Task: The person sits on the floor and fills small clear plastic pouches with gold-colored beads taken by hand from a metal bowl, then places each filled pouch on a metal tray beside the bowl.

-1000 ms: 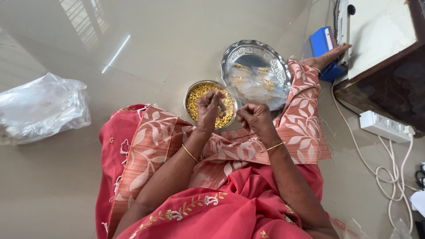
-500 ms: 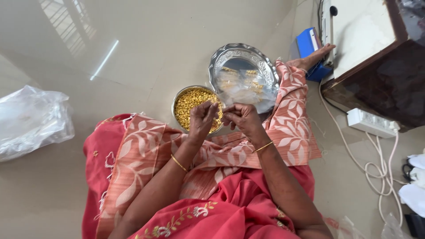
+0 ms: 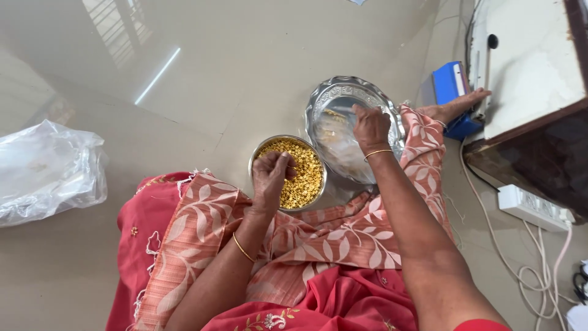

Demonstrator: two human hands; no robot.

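Observation:
A steel bowl point(image 3: 257, 160) full of yellow split lentils point(image 3: 303, 178) stands on the floor by my knee. My left hand point(image 3: 269, 178) hovers over its near side, fingers pinched together; whether it holds lentils I cannot tell. Beyond it lies a large round steel plate point(image 3: 334, 95) with a few lentils scattered on it. My right hand point(image 3: 369, 127) reaches over the plate's middle with the fingers curled downward. A thin gold bangle sits on each wrist. My legs, draped in pink and red patterned cloth point(image 3: 343, 239), lie under both arms.
A crumpled clear plastic bag point(image 3: 46, 171) lies at the left on the glossy tiled floor. A foot point(image 3: 456, 107) rests by a blue box point(image 3: 450, 89) at the right. A white-topped dark cabinet point(image 3: 533, 92), a white power strip point(image 3: 530, 208) and cables stand further right.
My hands, close together over the bowl before, have parted. The right hand has moved out over the plate; the left stays at the bowl. The view has shifted slightly.

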